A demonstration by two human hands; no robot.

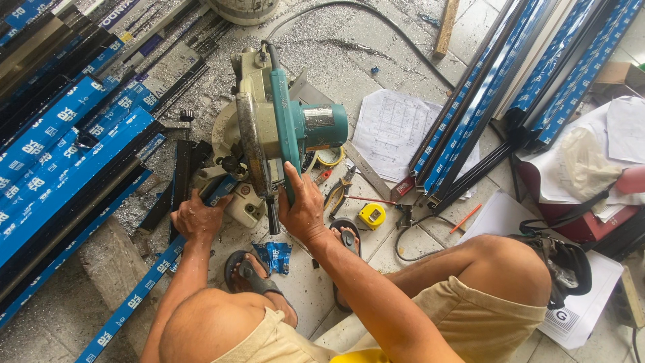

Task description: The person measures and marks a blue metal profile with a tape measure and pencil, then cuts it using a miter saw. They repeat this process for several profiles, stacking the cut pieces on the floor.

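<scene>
A teal and grey mitre saw (pixel 275 124) stands on the tiled floor in front of me. My right hand (pixel 302 205) grips the saw's handle from below. My left hand (pixel 197 218) presses on a long aluminium profile (pixel 144 286) wrapped in blue film, which lies across the saw's base and runs toward the lower left. My knees and sandalled feet are at the bottom of the view.
Stacks of blue-wrapped profiles lie at the left (pixel 60 154) and lean at the upper right (pixel 497 87). A yellow tape measure (pixel 371 216), pliers (pixel 338 191), a red pencil (pixel 465 218) and drawing sheets (pixel 393 128) lie to the right of the saw. Metal shavings cover the floor.
</scene>
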